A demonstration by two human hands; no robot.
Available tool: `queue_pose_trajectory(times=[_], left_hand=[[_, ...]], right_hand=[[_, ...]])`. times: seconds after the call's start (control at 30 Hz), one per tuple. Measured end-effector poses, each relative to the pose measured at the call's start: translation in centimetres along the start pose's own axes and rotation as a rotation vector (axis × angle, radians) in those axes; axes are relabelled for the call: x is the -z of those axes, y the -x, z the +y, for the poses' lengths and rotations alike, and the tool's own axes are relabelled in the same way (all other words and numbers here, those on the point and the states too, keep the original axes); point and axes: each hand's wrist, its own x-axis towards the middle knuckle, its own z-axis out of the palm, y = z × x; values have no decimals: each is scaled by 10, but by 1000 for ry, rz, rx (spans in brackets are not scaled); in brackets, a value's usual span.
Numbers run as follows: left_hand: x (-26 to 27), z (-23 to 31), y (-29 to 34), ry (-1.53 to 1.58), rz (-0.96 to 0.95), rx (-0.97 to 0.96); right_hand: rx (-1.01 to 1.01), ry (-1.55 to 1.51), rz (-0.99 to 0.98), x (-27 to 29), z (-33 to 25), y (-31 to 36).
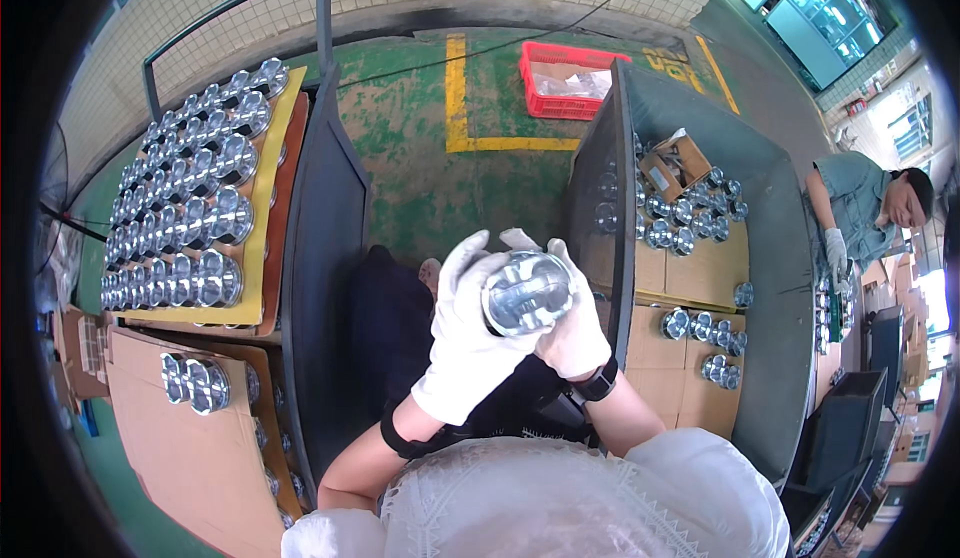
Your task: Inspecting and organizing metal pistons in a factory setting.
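Note:
A shiny metal engine piston [528, 293] is held up in front of my body. My left hand [467, 323], in a white glove, wraps round its left side and underside. On the other side my right hand [578, 333], gloved too, grips the same piston; some of its fingers are hidden behind it. Rows of similar pistons [190, 193] stand on a yellow sheet on the cart at my left. More pistons [700, 213] stand on cardboard inside the grey metal bin [775, 228] at my right.
A lower cardboard layer [165, 438] at left carries a few pistons. An opened small carton [675, 165] lies among the bin's pistons. On the green floor ahead sits a red crate [560, 103] with plastic bags. Another person [865, 203] in white gloves works at far right.

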Motion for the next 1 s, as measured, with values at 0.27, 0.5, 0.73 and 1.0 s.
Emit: queue_pose_trajectory(times=[0.27, 0.5, 0.73, 1.0], left_hand=[[0, -5, 4, 21, -46, 24], [6, -13, 1, 129, -115, 329], [7, -7, -2, -8, -25, 156], [7, -14, 2, 101, -65, 73]], right_hand=[[47, 96, 52, 1, -3, -1], [36, -27, 49, -1, 12, -1], [2, -2, 124, -6, 15, -1], [112, 155, 42, -2, 11, 0]])
